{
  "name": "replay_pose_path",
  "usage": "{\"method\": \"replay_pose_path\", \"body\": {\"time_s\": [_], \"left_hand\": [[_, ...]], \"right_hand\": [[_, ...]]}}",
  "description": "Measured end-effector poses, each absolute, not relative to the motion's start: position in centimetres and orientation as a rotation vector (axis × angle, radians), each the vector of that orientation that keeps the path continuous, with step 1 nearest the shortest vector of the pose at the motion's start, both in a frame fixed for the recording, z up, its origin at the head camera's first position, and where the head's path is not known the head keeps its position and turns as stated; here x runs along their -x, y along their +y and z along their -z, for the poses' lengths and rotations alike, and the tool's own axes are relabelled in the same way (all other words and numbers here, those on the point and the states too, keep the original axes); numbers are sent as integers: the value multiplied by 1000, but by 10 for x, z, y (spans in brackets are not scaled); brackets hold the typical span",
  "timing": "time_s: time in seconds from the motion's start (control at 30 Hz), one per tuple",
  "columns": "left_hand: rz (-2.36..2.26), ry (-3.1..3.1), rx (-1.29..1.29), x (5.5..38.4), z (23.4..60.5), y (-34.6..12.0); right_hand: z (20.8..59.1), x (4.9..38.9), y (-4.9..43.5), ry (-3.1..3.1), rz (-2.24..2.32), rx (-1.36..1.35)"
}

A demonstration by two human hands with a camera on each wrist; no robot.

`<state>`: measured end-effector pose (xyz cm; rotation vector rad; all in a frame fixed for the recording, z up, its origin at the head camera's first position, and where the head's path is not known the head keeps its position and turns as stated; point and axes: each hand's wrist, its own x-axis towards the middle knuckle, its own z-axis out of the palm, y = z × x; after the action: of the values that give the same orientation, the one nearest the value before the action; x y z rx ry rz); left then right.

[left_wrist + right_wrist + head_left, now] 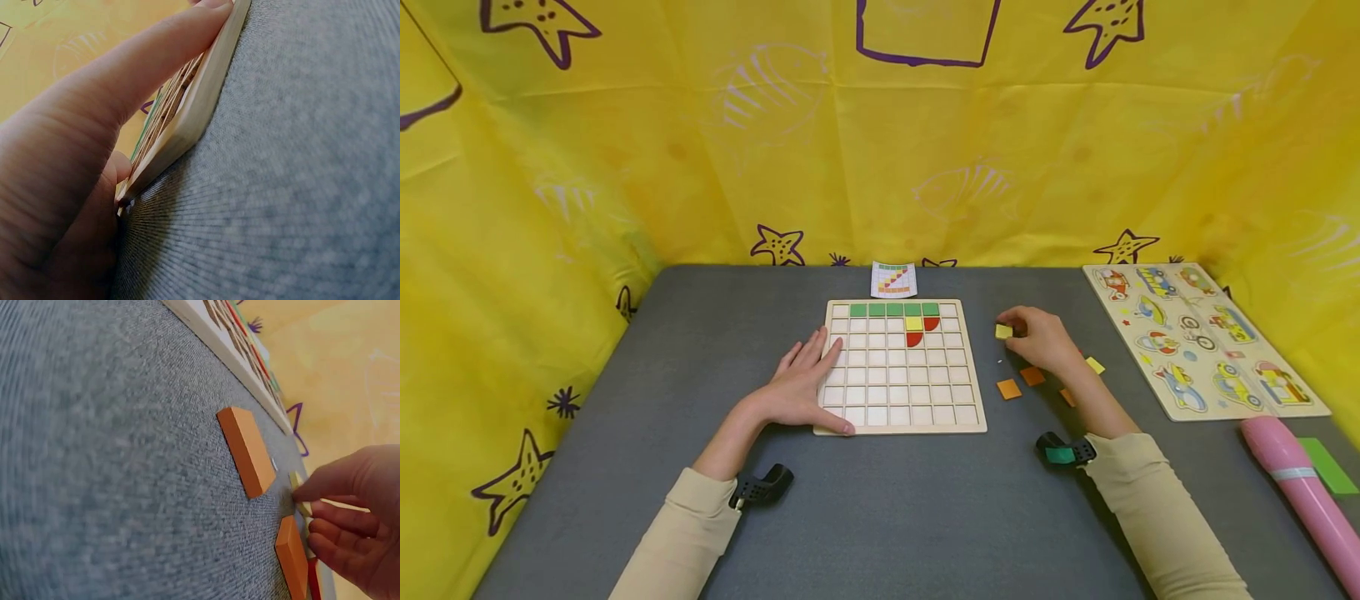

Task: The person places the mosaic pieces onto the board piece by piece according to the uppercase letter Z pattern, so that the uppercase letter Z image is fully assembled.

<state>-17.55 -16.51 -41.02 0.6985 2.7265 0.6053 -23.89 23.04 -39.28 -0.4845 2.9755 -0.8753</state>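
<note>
On the tabletop (910, 517), your board (898, 394) lay with your left hand (797, 389) spread against its nine o'clock edge. At its two o'clock, your right hand (1041, 337) pinched a yellow block (1003, 332); a loose pinch could have dropped it.

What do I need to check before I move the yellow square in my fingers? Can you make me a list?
1. Board steadied: ok. Your left hand rests at its near left corner, thumb along the near edge.
2. Yellow square held: ok. Your right hand pinches it.
3. Yellow square over the board: not ok. It is off to the board's right side.
4. Free spaces on the board: ok. Most are empty below the green row.
5. Picture card uncovered: ok. It lies just behind the board.
6. Exact match with the card: cannot tell. Its picture is too small.
</note>
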Motion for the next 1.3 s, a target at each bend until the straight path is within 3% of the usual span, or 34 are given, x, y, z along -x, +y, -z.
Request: {"method": "replay_pose_path", "body": {"time_s": [0.53, 0.87, 1.3], "left_hand": [[-608, 2728, -695, 175, 410, -165], [-591, 2726, -698, 175, 409, -165], [-585, 2722, -691, 176, 409, -164]], "right_hand": [[391, 240, 178, 2818, 1111, 431], [388, 239, 126, 2733, 1148, 636], [393, 240, 98, 2748, 1079, 850]]}}
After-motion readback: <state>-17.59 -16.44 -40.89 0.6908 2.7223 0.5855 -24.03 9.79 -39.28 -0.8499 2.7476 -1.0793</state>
